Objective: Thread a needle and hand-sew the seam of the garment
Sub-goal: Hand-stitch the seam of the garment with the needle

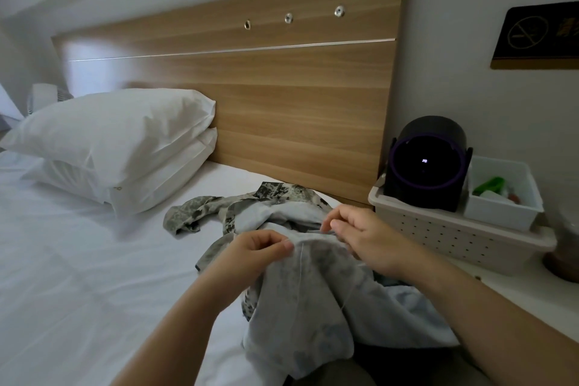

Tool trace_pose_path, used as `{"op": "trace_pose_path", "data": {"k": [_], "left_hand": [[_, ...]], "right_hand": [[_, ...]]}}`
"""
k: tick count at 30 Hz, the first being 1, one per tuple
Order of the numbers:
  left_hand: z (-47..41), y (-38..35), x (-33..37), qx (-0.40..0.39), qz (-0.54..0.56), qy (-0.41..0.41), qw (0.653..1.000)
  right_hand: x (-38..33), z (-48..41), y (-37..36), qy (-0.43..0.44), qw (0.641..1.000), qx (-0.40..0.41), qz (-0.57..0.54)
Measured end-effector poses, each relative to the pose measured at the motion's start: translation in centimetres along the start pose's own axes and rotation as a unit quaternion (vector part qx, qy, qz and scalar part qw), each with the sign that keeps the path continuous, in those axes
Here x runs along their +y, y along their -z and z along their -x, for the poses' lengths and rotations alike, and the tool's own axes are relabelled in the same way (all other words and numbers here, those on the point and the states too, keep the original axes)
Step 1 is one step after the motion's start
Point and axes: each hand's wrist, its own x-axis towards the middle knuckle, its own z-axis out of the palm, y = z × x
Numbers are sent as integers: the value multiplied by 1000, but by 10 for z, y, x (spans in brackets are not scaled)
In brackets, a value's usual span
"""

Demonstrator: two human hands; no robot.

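Grey-green patterned fabric garment lies bunched on the white bed sheet, near right, below a wooden headboard. The left hand pinches its folded edge; just beside it the right hand pinches a thin needle (barely visible), with white thread hanging down.

View: a single wide-angle picture is taken from head height, facing the headboard.
Direction: the lens is tilted forward and down, toward the headboard's lower right end.
Nearness: the left hand, right hand and garment are seen close below the lens, well in front of the headboard.
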Motion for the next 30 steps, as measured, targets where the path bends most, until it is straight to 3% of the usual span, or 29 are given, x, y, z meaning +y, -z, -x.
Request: {"op": "trace_pose_path", "data": {"k": [6,19,30], "left_hand": [[0,1,-2,14,21,-6,1000],[3,1,1,51,-13,-31,998],[4,-5,4,127,-143,-102,976]], "right_hand": [[-11,18,-23,12,993,-68,95],[-12,17,-28,-15,989,-79,126],[-12,11,-32,-32,991,-68,110]]}}
